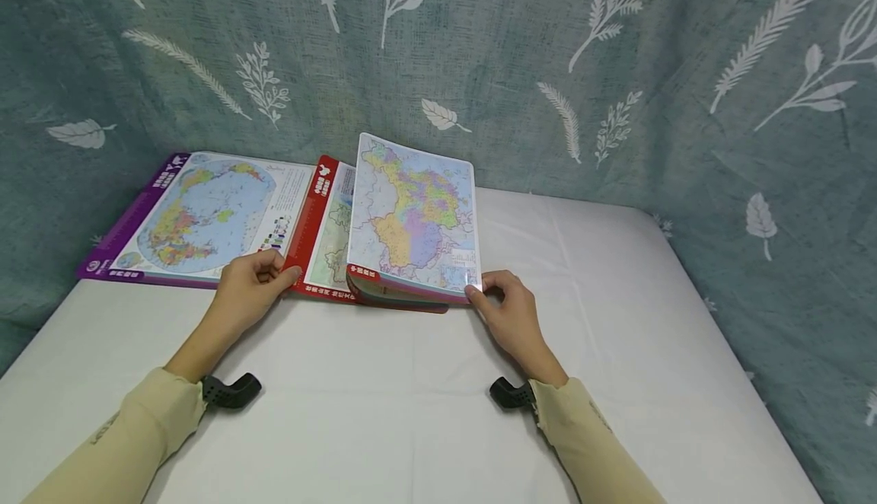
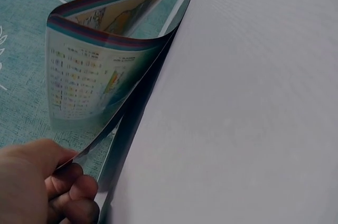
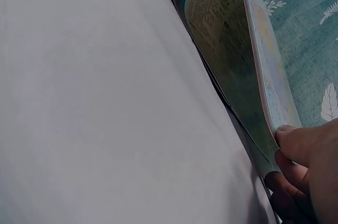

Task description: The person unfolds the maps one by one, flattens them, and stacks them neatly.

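Observation:
A red-bordered map [image 1: 322, 184] lies toward the back of the table, with a folded panel [image 1: 411, 207] raised and curling over its right part. This panel shows a multicoloured map on a pale blue ground. At the lower left of the red border, my left hand [image 1: 250, 287] pinches the map's edge between thumb and fingers. My right hand [image 1: 512, 317] pinches the panel's lower right corner, thumb on top. Seen in the left wrist view, the bent sheet [image 2: 95, 76] forms a loop with print on its inner and outer sides. The right wrist view shows the thumb [image 3: 296, 139] pressing on the panel's edge.
Left of the red map lies a purple-bordered world map [image 1: 219, 215], and the red border overlaps its right side. White cloth covers the table [image 1: 384, 413]. A green leaf-patterned curtain [image 1: 493, 55] hangs behind and at both sides. Each wrist carries a black device [image 1: 233, 392].

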A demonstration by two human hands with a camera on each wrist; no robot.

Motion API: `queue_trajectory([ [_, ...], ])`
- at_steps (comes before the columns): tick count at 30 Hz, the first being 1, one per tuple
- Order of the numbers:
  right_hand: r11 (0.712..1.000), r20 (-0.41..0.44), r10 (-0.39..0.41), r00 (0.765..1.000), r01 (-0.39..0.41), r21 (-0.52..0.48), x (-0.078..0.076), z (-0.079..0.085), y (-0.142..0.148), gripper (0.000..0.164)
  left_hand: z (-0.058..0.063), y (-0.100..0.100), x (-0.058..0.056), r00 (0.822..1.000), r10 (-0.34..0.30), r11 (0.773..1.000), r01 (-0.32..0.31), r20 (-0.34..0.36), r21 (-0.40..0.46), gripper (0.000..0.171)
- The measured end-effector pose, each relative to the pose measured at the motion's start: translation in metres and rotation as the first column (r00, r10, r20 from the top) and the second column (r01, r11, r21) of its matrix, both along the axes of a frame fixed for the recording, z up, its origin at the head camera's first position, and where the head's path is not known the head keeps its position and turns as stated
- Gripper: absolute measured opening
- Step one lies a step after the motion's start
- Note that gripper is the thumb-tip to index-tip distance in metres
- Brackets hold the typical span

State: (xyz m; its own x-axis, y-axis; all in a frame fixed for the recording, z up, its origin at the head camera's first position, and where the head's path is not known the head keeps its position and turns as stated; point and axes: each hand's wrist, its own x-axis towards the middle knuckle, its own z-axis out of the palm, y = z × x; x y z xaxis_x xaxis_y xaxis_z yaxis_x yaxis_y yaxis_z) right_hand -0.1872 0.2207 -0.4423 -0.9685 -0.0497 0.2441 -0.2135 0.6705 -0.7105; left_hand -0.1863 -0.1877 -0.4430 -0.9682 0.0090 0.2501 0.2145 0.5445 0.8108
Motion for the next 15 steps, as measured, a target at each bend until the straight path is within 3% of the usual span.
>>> queue_trajectory([
  [15,1.0,0.019,-0.016,1.0,0.016,0.018,-0.002,0.0,0.017,0.021,0.003,0.0,0.002,1.0,-0.008,1.0,0.008,0.022,0.011,0.025],
])
